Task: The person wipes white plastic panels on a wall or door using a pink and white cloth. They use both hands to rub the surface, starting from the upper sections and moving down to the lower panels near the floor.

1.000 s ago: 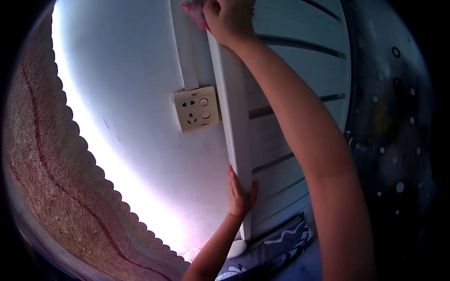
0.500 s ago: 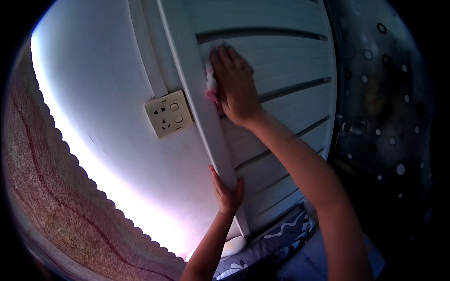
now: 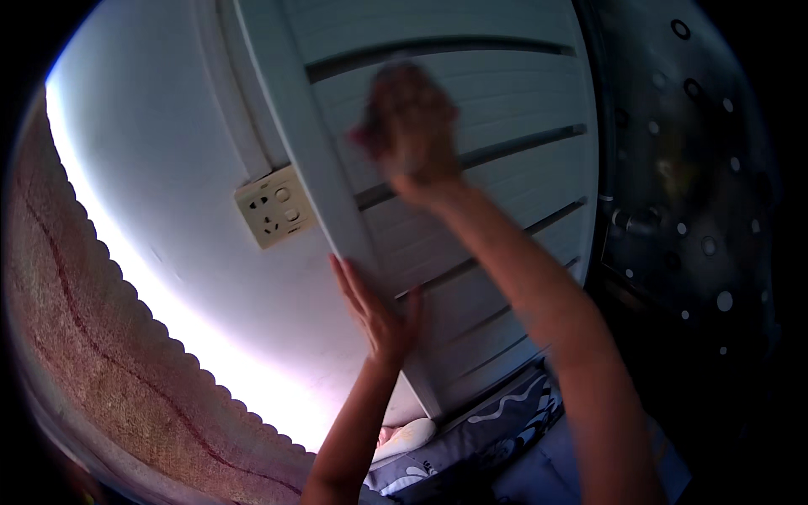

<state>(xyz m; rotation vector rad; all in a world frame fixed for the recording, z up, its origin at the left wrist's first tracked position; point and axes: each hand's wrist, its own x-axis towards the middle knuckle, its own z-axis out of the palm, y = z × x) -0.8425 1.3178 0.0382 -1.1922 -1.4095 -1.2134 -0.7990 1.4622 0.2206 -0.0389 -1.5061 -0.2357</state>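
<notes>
My right hand [image 3: 417,143] presses a pinkish-red cloth [image 3: 367,137] against an upper slat of a white slatted headboard [image 3: 497,88]. Motion blurs both the hand and the cloth, and the hand covers most of the cloth. Lower down, my left hand [image 3: 377,324] straddles the headboard's left side rail. Its fingers lie straight along the outer edge by the wall, and the thumb rests on the front face.
A cream wall socket [image 3: 275,206] with switches sits left of the rail, under a vertical cable cover [image 3: 231,93]. Scallop-edged fabric [image 3: 126,353] hangs at far left. Patterned bedding [image 3: 488,429] and a pale rounded object [image 3: 406,438] lie below. Dark circle-patterned material [image 3: 690,168] is at right.
My right hand and the cloth have slid rightward over the slat, away from the side rail. My left hand sits slightly higher on the rail. The whole view has shifted a little.
</notes>
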